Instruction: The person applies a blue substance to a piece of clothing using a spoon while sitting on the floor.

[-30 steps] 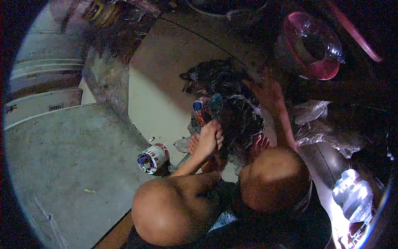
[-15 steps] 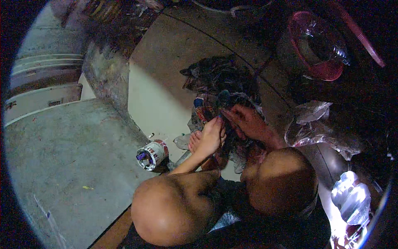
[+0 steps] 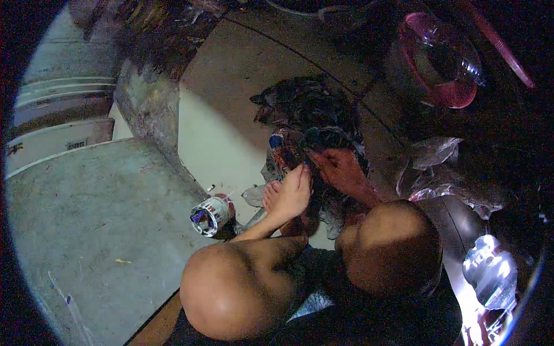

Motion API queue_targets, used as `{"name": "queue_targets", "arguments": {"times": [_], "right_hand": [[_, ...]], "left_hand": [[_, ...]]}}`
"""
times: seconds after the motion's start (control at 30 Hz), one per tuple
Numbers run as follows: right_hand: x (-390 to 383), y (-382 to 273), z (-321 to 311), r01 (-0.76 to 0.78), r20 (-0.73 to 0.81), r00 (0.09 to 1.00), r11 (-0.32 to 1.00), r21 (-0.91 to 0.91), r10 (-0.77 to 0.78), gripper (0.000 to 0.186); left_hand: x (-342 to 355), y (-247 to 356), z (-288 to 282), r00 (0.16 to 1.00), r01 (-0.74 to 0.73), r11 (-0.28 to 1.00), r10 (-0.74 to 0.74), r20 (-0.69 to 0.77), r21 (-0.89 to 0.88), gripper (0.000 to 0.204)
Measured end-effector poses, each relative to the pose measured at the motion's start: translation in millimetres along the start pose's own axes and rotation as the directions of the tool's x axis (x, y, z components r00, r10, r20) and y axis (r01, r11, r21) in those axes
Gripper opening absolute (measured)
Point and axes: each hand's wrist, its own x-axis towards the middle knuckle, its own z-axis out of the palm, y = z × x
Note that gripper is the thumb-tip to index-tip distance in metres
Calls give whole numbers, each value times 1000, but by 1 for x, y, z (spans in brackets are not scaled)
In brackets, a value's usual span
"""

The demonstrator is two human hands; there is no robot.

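Between my knees, my left hand is closed, thumb and fingers pinched together near a dark, crumpled pile; what lies in the pinch is too dim to make out. Close on its right, my right hand bends its fingers inward over the same spot, and its grip is also hidden in shadow. A dark crumpled plastic heap lies just beyond both hands. A blue, red and white printed wrapper sits at the heap's near left, beside my left hand.
A white container lies on its side with purple and white scraps in its mouth. Clear plastic bags lie at right, below a pink-rimmed transparent tub. A shiny translucent bundle is brightly lit. A grey-green board fills the left.
My right hand has turned slightly, its fingers curling more over the dark plastic. My left hand stays in nearly the same place.
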Motion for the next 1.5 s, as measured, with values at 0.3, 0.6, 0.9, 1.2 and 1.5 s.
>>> {"name": "queue_targets", "arguments": {"times": [0.3, 0.6, 0.9, 1.2, 1.5], "right_hand": [[-4, -8, -2, 73, -29, 997, 985, 158, -69, 37], [8, 6, -4, -4, 100, 994, 939, 344, -33, 36], [12, 17, 9, 343, -262, 893, 930, -133, -367, 21], [8, 16, 2, 525, -166, 586, 528, -668, -793, 16], [17, 21, 4, 558, -292, 683, 737, -382, -669, 14]], "left_hand": [[6, 4, -4, 943, 202, 964, -239, 233, 173, 39], [2, -5, -5, 990, -17, 995, 4, 139, 96, 26], [-11, -62, 18, 971, 206, 977, -212, 112, 64, 36], [-1, -16, 3, 993, 4, 999, -9, 122, 39, 37], [3, 0, 0, 992, -7, 996, 18, 122, -90, 32]]}}
